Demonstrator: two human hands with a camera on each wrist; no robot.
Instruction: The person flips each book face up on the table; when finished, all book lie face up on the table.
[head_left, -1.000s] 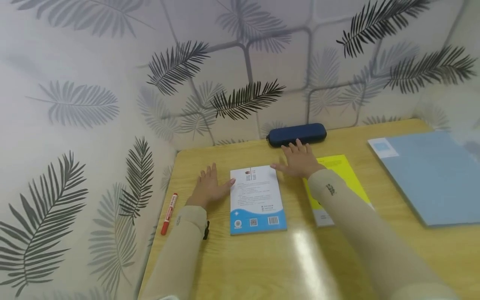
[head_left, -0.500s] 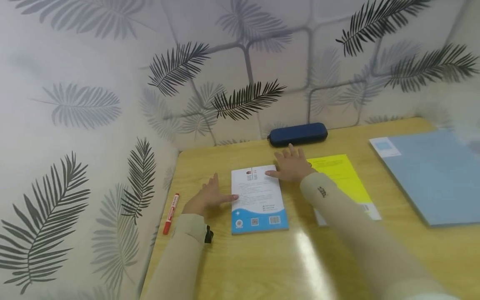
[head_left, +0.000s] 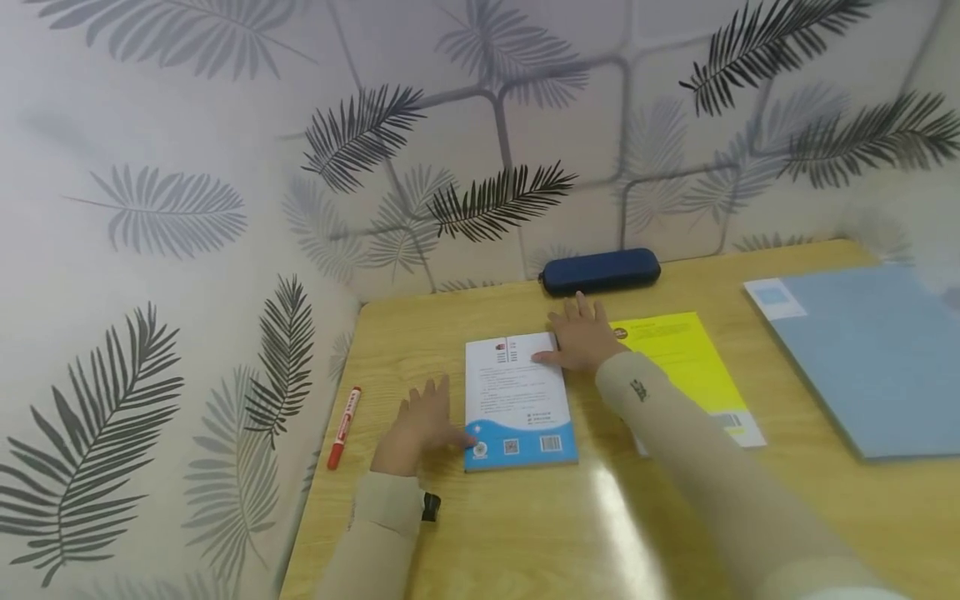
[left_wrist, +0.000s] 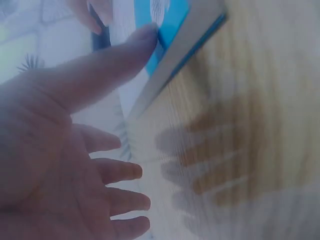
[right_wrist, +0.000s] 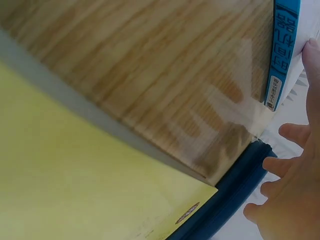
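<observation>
A white and blue book (head_left: 517,400) lies back cover up on the wooden table (head_left: 480,533). My left hand (head_left: 423,423) rests flat beside the book's near left corner, fingers spread, thumb touching the blue edge (left_wrist: 172,45). My right hand (head_left: 579,336) lies open at the book's far right corner, thumb on the cover. The right wrist view shows the book's blue spine (right_wrist: 282,50) and my fingers (right_wrist: 280,165) stretched out.
A red marker (head_left: 342,427) lies at the table's left edge. A dark blue pencil case (head_left: 600,271) sits against the leaf-patterned wall. A yellow booklet (head_left: 686,367) lies right of the book, and a light blue folder (head_left: 870,350) farther right.
My left hand slid toward me along the book's left side, from its middle to its near corner. My right hand shifted slightly left onto the book's far corner.
</observation>
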